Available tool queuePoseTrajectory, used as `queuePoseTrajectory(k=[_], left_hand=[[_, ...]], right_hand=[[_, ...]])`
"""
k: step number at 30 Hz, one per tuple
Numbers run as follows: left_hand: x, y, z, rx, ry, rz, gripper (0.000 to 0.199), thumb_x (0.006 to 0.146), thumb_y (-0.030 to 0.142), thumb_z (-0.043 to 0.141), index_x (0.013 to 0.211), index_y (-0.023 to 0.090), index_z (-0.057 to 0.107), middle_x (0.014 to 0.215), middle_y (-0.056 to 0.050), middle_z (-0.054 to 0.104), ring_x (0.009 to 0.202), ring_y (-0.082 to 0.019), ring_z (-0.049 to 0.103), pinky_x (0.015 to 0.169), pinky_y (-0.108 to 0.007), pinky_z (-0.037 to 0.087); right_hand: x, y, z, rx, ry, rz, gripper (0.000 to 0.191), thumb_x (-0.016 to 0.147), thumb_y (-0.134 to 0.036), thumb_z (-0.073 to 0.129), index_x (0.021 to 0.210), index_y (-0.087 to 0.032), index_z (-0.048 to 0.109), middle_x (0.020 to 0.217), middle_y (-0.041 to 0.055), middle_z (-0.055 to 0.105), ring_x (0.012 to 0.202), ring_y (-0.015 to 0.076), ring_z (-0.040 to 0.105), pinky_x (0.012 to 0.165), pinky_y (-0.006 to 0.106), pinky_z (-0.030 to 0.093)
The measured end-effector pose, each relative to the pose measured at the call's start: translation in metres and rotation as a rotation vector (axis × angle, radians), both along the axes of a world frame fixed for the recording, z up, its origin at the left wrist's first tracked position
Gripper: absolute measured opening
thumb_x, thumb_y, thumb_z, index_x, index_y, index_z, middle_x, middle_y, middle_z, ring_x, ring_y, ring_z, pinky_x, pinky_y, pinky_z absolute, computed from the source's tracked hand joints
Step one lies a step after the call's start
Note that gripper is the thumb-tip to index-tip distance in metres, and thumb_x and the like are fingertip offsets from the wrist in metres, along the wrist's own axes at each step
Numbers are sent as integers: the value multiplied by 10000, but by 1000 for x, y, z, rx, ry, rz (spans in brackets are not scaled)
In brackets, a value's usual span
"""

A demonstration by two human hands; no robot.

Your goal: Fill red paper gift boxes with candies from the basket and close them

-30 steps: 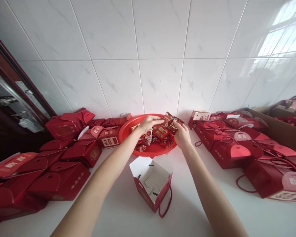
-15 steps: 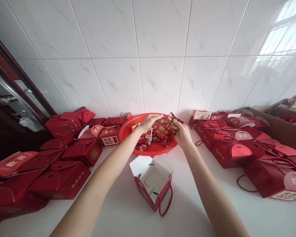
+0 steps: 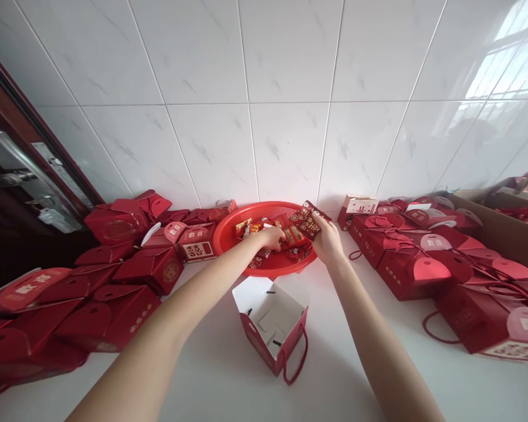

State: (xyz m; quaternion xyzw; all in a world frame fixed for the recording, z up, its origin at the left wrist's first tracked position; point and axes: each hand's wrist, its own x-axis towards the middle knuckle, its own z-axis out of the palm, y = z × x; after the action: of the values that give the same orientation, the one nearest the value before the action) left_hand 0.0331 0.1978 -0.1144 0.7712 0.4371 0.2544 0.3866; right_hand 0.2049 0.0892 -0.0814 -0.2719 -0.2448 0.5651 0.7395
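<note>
A red plastic basket (image 3: 222, 243) with wrapped candies (image 3: 293, 234) in it stands against the wall. My left hand (image 3: 270, 239) reaches into it with fingers curled together among the candies; what they pinch is hidden. My right hand (image 3: 329, 239), above the basket's right side, is closed on dark red packets (image 3: 308, 221) with gold print. In front of the basket an open red gift box (image 3: 264, 346) shows its white inside. Its flaps stand up, and a red rope handle (image 3: 300, 366) hangs at its right.
Closed red gift boxes (image 3: 110, 316) crowd the left side, and more red boxes (image 3: 413, 272) with rope handles line the right. A brown carton (image 3: 499, 231) sits at far right. Behind everything rises a white tiled wall (image 3: 286, 146); a dark door (image 3: 26, 170) is at left.
My left hand has dropped from above the basket down into the candies, its fingers now curled. My right hand still grips the packets in nearly the same place.
</note>
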Motion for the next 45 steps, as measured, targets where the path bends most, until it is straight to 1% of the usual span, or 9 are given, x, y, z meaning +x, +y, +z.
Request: queuePoseTrajectory(k=[2, 4, 7, 12, 19, 23, 30, 37, 45], left_hand=[[3, -2, -1, -24, 99, -53, 292, 614, 334, 902, 611, 210, 638, 576, 33, 619, 513, -121, 542, 547, -256, 467], [5, -6, 1, -33, 154, -89, 381, 349, 213, 936, 468, 239, 575, 441, 58, 543, 424, -120, 475, 490, -260, 398], [7, -11, 10, -28, 172, -98, 395, 240, 158, 904, 425, 248, 567, 398, 71, 518, 391, -123, 448, 492, -277, 362], [7, -20, 32, -23, 77, -60, 356, 298, 202, 920, 439, 218, 594, 450, 44, 560, 447, -140, 482, 547, -303, 383], [9, -30, 57, 0, -337, 55, 382, 591, 520, 837, 726, 197, 684, 816, -32, 725, 835, -215, 653, 815, -342, 483], [8, -35, 66, -28, -503, 112, 375, 610, 518, 817, 760, 207, 672, 856, -21, 724, 908, -220, 645, 829, -318, 481], [7, -35, 69, -144, -628, 124, 363, 547, 415, 838, 799, 208, 678, 807, 7, 704, 798, -188, 661, 735, -296, 512], [9, -37, 70, -169, -672, 78, 343, 519, 405, 875, 711, 198, 680, 781, 2, 713, 819, -196, 667, 809, -323, 529], [10, -40, 71, -135, -689, 52, 357, 522, 436, 900, 710, 197, 713, 769, 2, 721, 875, -203, 676, 874, -335, 510]], right_hand=[[0, 1, 0, 2, 4, -1, 115, 716, -180, 813, 766, -171, 710, 801, 48, 793, 799, 214, 760, 755, 319, 625], [0, 0, 0, 3, 3, 3, 108, 713, -180, 808, 767, -175, 714, 793, 44, 791, 797, 218, 759, 740, 323, 628], [-1, 0, 0, 1, 2, 1, 109, 708, -185, 810, 752, -184, 710, 763, 30, 783, 767, 210, 753, 701, 312, 629], [-1, 0, 0, 4, -10, -1, 144, 709, -215, 833, 752, -172, 702, 793, 50, 786, 786, 213, 756, 727, 315, 631], [-3, -2, 1, 22, -70, 25, 160, 719, -250, 836, 772, -179, 704, 781, 48, 785, 781, 224, 766, 749, 328, 634], [-5, -6, 2, 24, -162, 100, 185, 684, -272, 854, 759, -169, 719, 728, 51, 778, 728, 237, 758, 686, 337, 635], [-5, -7, -2, 6, -297, 164, 264, 637, -344, 885, 745, -171, 716, 668, 17, 753, 588, 180, 700, 547, 269, 582], [-5, -7, -3, 15, -328, 154, 327, 625, -373, 894, 795, -148, 729, 664, 31, 743, 583, 183, 691, 524, 268, 559], [-6, -5, 0, 7, -275, 119, 264, 665, -306, 868, 840, -146, 752, 681, 37, 758, 601, 196, 719, 551, 274, 570]])
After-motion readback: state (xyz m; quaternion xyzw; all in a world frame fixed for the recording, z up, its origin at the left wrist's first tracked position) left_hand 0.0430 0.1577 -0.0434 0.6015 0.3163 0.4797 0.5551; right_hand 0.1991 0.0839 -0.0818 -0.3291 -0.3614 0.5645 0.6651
